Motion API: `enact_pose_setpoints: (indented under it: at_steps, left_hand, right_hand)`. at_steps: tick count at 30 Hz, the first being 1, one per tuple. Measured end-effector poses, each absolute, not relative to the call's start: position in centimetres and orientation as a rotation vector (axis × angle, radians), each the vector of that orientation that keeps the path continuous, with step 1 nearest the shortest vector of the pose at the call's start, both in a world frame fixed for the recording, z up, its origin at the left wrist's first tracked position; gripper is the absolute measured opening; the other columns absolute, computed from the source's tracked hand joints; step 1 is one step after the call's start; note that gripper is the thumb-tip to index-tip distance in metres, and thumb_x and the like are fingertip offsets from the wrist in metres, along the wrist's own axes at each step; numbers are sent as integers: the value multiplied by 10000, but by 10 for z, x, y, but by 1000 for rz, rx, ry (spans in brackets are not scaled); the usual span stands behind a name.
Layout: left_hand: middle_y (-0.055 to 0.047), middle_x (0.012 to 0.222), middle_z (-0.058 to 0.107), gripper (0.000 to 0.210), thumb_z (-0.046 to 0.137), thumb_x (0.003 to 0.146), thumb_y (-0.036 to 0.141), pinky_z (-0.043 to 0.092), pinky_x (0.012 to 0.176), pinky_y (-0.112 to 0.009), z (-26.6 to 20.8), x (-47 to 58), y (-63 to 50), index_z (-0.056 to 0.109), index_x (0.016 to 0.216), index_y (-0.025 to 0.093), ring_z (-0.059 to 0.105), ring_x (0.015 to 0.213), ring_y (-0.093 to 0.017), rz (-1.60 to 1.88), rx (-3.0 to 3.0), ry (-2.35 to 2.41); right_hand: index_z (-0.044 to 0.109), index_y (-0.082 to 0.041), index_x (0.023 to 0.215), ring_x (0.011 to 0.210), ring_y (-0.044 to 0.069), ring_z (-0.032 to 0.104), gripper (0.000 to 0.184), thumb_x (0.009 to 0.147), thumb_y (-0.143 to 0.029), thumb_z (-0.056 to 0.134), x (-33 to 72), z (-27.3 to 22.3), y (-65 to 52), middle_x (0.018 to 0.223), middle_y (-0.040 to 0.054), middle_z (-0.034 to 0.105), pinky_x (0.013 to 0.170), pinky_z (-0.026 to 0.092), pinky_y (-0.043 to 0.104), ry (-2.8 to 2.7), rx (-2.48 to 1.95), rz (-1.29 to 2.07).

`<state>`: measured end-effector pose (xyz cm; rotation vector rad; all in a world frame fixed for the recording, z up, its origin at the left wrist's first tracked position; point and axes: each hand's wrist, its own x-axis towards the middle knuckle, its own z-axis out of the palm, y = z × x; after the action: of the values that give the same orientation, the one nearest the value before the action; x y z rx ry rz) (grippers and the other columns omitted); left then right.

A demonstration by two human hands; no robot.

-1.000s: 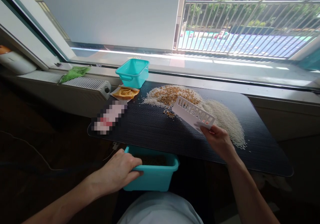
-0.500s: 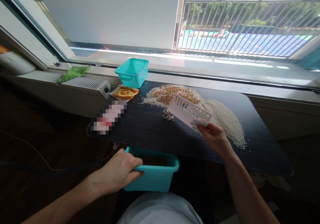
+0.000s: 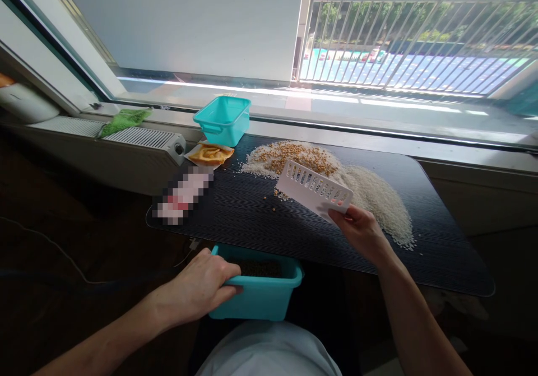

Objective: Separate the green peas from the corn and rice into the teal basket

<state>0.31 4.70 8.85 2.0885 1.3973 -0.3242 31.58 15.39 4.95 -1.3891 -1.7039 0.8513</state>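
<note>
My left hand grips the near left rim of a turquoise plastic bin, held just below the table's front edge. Dark, fine contents lie inside it. My right hand is closed on the right end of a flat white plastic piece with a row of slots. This slotted piece is tilted over the front of a heap of white rice-like grains topped with yellow kernels. A few loose kernels lie just left of it. The piece hides part of the heap.
A second turquoise bin stands at the table's back left. A yellow packet and a blurred-out pinkish item lie on the dark table. Behind are the window sill and a radiator with a green cloth-like item on it.
The slotted white piece has moved slightly left with my right hand. A couple of yellow kernels now lie farther left and nearer on the table. My left hand stays on the bin.
</note>
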Motion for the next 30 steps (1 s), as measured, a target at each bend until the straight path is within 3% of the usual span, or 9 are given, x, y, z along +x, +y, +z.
enact_pose_setpoints:
  at_steps: [21, 30]
  left_hand:
    - [-31, 832, 704, 225, 516, 943, 323, 413, 820, -359, 90, 2, 49, 621, 782, 206, 655, 843, -241, -371, 2079, 1414]
    - [-42, 864, 710, 232, 475, 958, 297, 405, 847, -392, 94, -22, 40, 625, 814, 195, 663, 862, -244, -397, 2026, 1519]
  right_hand:
    - [785, -206, 962, 837, 241, 742, 224, 869, -306, 608, 318, 57, 88, 924, 41, 798, 756, 603, 310, -1955, -1232, 1136]
    - [757, -217, 1036, 840, 193, 703, 291, 958, -313, 493, 242, 52, 117, 940, 19, 774, 750, 556, 267, -2095, -1015, 1172]
